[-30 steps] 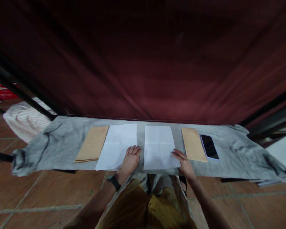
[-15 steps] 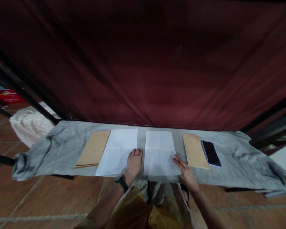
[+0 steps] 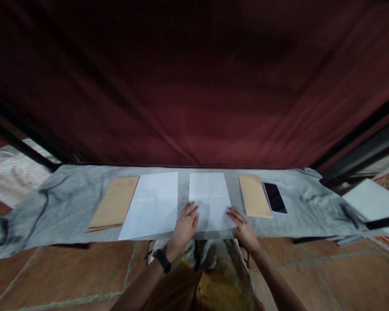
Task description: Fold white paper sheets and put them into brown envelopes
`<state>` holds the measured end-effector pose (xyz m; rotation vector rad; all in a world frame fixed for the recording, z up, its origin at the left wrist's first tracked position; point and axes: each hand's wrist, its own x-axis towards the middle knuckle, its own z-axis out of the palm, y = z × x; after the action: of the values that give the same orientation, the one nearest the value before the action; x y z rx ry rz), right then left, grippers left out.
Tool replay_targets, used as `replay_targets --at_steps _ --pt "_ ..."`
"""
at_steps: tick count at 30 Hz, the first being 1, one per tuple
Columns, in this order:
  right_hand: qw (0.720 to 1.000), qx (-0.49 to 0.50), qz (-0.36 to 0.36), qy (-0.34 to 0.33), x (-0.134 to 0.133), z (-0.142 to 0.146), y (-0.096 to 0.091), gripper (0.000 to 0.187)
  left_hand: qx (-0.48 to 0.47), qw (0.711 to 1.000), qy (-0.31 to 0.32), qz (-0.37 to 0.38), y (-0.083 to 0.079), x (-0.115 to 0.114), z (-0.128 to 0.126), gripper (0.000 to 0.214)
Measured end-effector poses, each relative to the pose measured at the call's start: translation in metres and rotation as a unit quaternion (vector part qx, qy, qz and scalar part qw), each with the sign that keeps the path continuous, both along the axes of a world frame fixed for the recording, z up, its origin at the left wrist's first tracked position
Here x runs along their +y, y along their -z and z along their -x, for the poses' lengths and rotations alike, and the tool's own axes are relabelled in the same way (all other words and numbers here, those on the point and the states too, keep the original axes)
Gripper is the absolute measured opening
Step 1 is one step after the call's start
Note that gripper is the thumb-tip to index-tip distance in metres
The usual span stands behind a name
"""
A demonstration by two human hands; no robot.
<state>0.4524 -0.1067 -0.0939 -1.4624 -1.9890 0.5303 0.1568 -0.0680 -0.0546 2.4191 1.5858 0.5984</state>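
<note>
A white sheet of paper [image 3: 210, 190] with faint crease lines lies flat in front of me. My left hand [image 3: 186, 222] rests at its lower left edge, fingers stretched out. At the lower right edge, my right hand [image 3: 243, 226] touches the paper with its fingers extended. Left of it lies a second, wider white stack of paper [image 3: 152, 203], its right edge near my left hand. Farther left is a pile of brown envelopes [image 3: 113, 203]. A single brown envelope [image 3: 254, 196] lies to the right of my right hand.
A phone [image 3: 275, 198] with a dark screen lies right of the single envelope. Everything rests on a grey cloth [image 3: 314, 207] over a narrow bench. A dark red curtain [image 3: 194, 108] hangs behind it, between black metal bars [image 3: 359, 134].
My left hand has moved right, from the gap between the papers onto the nearer sheet's left edge. My right hand stays at its right edge. The view has shifted to the right.
</note>
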Motion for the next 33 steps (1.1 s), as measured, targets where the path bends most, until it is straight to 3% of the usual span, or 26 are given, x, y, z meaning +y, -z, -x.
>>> replay_targets --at_steps 6,9,13,17,20,23,27,33 --pt "0.993 -0.109 -0.040 -0.017 -0.007 -0.002 -0.010 0.067 0.056 0.996 0.066 -0.017 0.012 -0.022 -0.018 0.048" --pt "0.993 -0.107 -0.039 0.020 -0.015 -0.004 -0.015 0.064 0.072 0.994 0.076 -0.023 0.017 -0.026 -0.015 0.048" --pt "0.994 -0.019 -0.031 0.106 -0.006 0.011 -0.028 0.053 0.055 0.996 0.062 -0.039 0.017 -0.015 -0.019 0.049" --pt "0.995 0.014 -0.054 0.080 0.035 0.054 -0.036 0.047 0.060 0.996 0.048 -0.041 0.007 0.014 -0.045 0.054" --pt "0.995 -0.047 -0.067 0.059 0.063 0.084 -0.031 0.049 0.097 0.994 0.043 -0.017 0.007 0.035 -0.060 0.056" --pt "0.987 -0.138 -0.069 0.051 0.073 0.097 -0.020 0.048 0.123 0.992 0.027 -0.005 0.014 0.044 -0.063 0.057" --pt "0.970 -0.213 -0.077 0.087 0.069 0.091 -0.008 0.050 0.126 0.992 0.002 -0.009 0.021 0.041 -0.053 0.058" --pt "0.957 -0.244 -0.077 0.135 0.060 0.067 0.000 0.055 0.097 0.994 -0.047 -0.028 0.023 0.033 -0.040 0.063"
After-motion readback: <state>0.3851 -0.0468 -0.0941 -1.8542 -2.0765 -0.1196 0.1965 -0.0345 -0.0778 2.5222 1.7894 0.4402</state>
